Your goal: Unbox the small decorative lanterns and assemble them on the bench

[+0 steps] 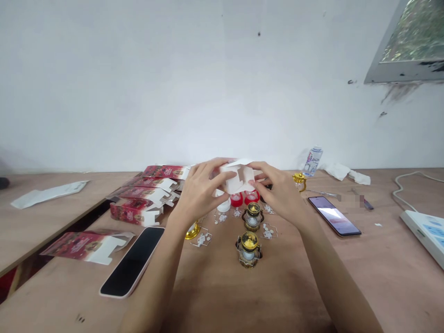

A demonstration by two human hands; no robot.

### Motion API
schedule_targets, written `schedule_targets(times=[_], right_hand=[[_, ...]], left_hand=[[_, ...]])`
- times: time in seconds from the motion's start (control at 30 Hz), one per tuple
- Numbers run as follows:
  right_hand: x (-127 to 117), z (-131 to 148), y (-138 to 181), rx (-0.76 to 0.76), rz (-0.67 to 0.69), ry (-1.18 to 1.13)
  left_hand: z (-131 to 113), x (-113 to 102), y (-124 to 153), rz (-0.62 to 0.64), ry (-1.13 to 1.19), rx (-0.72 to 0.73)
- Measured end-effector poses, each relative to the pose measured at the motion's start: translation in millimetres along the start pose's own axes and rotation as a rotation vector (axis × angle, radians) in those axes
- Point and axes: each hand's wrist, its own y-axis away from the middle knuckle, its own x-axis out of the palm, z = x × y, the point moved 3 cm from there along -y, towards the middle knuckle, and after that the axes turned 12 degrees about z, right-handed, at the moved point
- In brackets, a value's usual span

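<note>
Between both hands is a small carton [236, 181], its white inside and flaps facing me, held up above the table. My left hand [204, 185] grips its left side, with fingers over the top and thumb below. On the carton's right side, the fingers and thumb of my right hand [274, 187] pinch the edge. Below stand two small gold-and-dark lanterns, a nearer lantern [249, 249] and a farther lantern [253, 216]. Red lantern parts [251, 197] and a white part [224, 203] show behind them, partly hidden by the hands.
Several red printed cartons [133, 212] lie at left, beside a flat carton [86, 245]. One phone [133, 263] lies left, another phone [333, 215] right. Small white pieces and wires [201, 238] are scattered centrally. A bottle [313, 161], tissues [336, 171] and a white device [425, 231] are at right.
</note>
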Motion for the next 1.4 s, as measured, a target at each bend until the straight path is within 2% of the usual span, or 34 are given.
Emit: schedule_targets(times=[0.13,0.33,0.47,0.63,0.77,1.0,1.23,1.4], right_hand=[[-3.4,4.6,2.2,0.084,-0.059,-0.237],[-4.3,10.9,3.7,0.175,0.033,-0.602],[-8.8,14.4,4.3,0.164,0.083,-0.75],[-10.7,12.7,2.4,0.066,0.115,-0.901],[-6.7,9.7,1.2,0.069,0.103,-0.9],[5.7,10.5,-0.3,0.184,0.104,-0.87],[0.7,14.3,1.0,0.223,0.102,-0.885],[1.0,17.2,1.4,0.25,0.066,-0.839]], left_hand=[[-6.5,5.8,-2.2,-0.09,0.147,0.025],[-14.5,15.2,-4.5,-0.35,0.423,0.006],[-15.9,11.8,-4.5,-0.376,0.441,-0.036],[-18.3,4.6,-2.1,-0.403,0.383,-0.033],[-22.5,3.7,-1.7,-0.403,0.295,-0.037],[-26.6,4.4,-3.0,-0.379,0.207,0.005],[-25.9,0.8,-2.6,-0.336,0.169,0.092],[-25.9,0.4,-1.9,-0.341,0.159,0.103]])
